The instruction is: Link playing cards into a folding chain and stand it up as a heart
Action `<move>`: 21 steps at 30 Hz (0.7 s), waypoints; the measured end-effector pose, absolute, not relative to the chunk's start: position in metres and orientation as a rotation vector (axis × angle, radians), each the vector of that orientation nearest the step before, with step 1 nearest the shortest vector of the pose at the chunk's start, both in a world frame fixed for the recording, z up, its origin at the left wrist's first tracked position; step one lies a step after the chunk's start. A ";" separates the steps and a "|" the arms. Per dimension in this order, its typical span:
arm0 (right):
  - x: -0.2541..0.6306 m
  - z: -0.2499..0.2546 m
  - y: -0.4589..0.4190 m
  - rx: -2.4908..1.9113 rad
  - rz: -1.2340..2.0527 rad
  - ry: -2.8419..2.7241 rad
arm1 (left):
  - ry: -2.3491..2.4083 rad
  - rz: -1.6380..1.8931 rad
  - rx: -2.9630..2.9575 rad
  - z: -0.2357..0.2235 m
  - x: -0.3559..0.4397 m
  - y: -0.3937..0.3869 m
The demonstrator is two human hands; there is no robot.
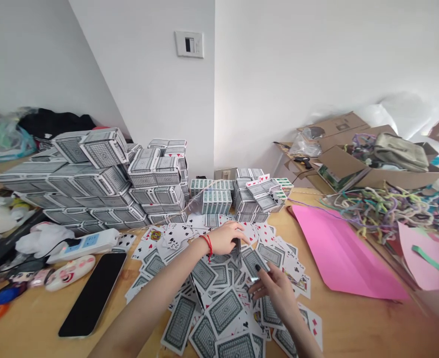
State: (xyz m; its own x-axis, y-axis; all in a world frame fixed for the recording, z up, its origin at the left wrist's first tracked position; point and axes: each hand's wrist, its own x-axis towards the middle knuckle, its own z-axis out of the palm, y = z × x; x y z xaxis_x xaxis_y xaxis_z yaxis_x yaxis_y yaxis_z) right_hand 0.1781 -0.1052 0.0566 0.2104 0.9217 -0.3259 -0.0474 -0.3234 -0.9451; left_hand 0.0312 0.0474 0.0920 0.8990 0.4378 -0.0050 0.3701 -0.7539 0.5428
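Loose playing cards (pixel 219 308) lie scattered over the wooden table (pixel 353 323), some face up, most back up. My left hand (pixel 226 237), with a red string round the wrist, reaches over the far part of the spread, its fingers curled down onto the cards near a dark card edge. My right hand (pixel 273 288) sits nearer, fingers bent and pinching the edge of a back-up card (pixel 254 261) in the pile.
Stacked card boxes (pixel 103 179) rise at the back left and smaller stacks (pixel 254 199) at the back centre. A black phone (pixel 94 293) and small toys lie at left. Pink paper (pixel 338 253), coloured cords and cardboard boxes (pixel 368 159) fill the right.
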 end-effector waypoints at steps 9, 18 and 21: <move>0.171 0.029 -0.134 -1.862 0.600 -1.384 | 0.462 0.040 2.576 0.072 0.051 0.059; 0.170 0.028 -0.135 -1.898 0.362 -1.738 | 0.429 0.087 2.548 0.067 0.053 0.062; 0.169 0.023 -0.131 -1.944 0.289 -1.808 | 0.438 0.091 2.545 0.067 0.052 0.062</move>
State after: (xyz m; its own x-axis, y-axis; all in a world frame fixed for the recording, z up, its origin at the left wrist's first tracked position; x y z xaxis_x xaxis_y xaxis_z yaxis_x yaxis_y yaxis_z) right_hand 0.1686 -0.1310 0.0233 0.1110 0.9812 0.1580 0.8831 -0.0245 -0.4686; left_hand 0.0524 0.0624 0.0667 0.9445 0.3276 -0.0254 0.2902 -0.7955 0.5320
